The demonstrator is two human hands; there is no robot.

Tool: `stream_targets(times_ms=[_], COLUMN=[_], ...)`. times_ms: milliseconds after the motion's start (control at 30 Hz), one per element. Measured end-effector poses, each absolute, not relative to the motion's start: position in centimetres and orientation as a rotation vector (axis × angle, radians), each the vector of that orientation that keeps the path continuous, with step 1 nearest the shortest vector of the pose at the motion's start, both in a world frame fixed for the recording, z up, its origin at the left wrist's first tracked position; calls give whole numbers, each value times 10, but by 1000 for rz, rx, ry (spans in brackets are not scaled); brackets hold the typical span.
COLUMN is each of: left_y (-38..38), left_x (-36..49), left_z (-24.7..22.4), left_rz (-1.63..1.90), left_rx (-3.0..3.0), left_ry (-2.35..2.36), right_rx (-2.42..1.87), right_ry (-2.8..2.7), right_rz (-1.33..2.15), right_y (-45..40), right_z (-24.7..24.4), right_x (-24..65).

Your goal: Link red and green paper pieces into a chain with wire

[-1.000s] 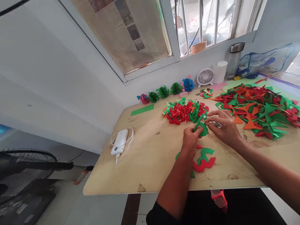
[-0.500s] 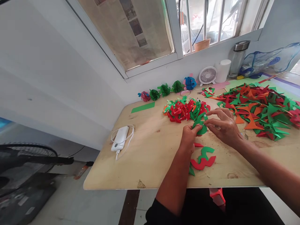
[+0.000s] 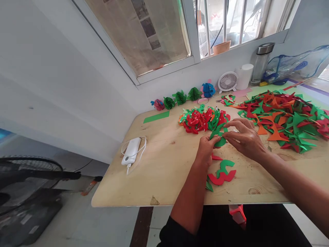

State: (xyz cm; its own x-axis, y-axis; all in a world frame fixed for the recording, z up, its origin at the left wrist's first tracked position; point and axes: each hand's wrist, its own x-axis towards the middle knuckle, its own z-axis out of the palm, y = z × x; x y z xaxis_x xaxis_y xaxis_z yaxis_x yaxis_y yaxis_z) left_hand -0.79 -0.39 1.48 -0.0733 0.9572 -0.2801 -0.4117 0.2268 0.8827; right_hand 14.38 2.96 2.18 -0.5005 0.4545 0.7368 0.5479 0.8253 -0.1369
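Note:
My left hand pinches a green paper cutout over the wooden table. At the cutout's right side is my right hand, its fingers bent and the fingertips at the paper's edge; whether they grip it is too small to tell. Just behind them lies a pile of red and green cutouts with pale spots. Nearer the table's front edge, a red curved piece overlaps a green curved piece.
A large heap of paper scraps covers the right side. A white power bank with a cable lies left. Folded paper figures, a small white fan and a glass bottle stand along the wall.
The hands and the green cutout keep nearly the same pose. The right hand's fingertips have shifted very slightly at the paper's edge.

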Motion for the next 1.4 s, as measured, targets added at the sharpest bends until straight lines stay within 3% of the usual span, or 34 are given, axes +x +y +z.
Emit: stream_targets(times_ms=[1400], left_y=[0], left_x=[-6], left_z=[8], left_rz=[1387], left_rx=[715], left_ry=[1090], right_rx=[-783], right_ry=[-2178], right_rz=[-248], right_y=[30], right_z=[25], right_x=[145])
